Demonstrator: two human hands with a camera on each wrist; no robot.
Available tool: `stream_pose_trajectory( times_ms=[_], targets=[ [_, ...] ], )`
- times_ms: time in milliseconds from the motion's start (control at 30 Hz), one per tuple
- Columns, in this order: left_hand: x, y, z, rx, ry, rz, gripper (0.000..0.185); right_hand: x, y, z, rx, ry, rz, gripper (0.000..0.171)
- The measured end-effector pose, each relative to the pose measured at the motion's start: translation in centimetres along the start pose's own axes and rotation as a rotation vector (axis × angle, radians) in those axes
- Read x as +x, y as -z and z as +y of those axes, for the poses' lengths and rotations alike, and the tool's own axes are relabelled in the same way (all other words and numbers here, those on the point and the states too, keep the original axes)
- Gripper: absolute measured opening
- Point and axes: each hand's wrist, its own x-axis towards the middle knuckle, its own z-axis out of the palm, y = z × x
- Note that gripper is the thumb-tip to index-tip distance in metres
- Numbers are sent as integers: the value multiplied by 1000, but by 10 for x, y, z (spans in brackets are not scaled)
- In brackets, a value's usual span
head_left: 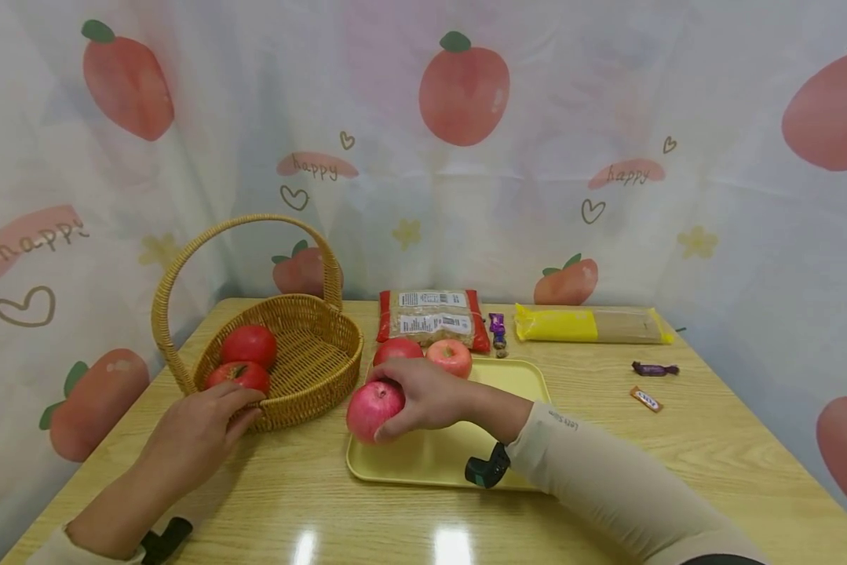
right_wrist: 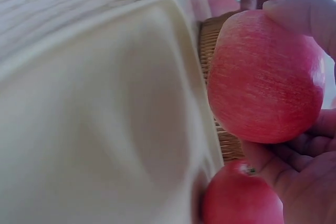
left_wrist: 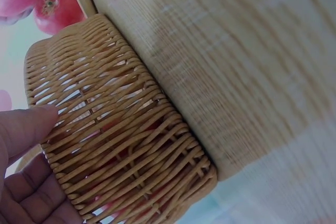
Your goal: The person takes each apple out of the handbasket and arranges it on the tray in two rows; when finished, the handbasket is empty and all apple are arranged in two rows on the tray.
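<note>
My left hand (head_left: 191,433) grips the near rim of a wicker basket (head_left: 322,404), thumb on one side of the wall and fingers on the other in the left wrist view. Two red apples, one at the back (head_left: 250,346) and one at the front (head_left: 246,377), sit at the basket's left side. In my right hand (head_left: 433,392) is a pinkish-red apple (right_wrist: 268,82), held between thumb and fingers over the left part of a pale yellow tray (head_left: 377,468). Behind that hand, a red apple (head_left: 398,348) and a paler apple (head_left: 450,358) lie at the tray's far edge.
A red-ended clear food packet (head_left: 433,318) lies behind the tray, with purple-wrapped candies (head_left: 497,326) beside it. Farther right are a long yellow packet (head_left: 593,324), a dark purple candy (head_left: 655,369) and an orange one (head_left: 647,399). The basket's tall handle (head_left: 160,314) arches up at left.
</note>
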Motion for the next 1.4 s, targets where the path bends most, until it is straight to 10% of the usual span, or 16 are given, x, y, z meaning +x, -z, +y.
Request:
stream_pose_trajectory(
  times_ms=[1400],
  targets=[
    [-1,1,2,-13,3,4,21,-9,-22,3,-36,19,-24,80]
  ],
)
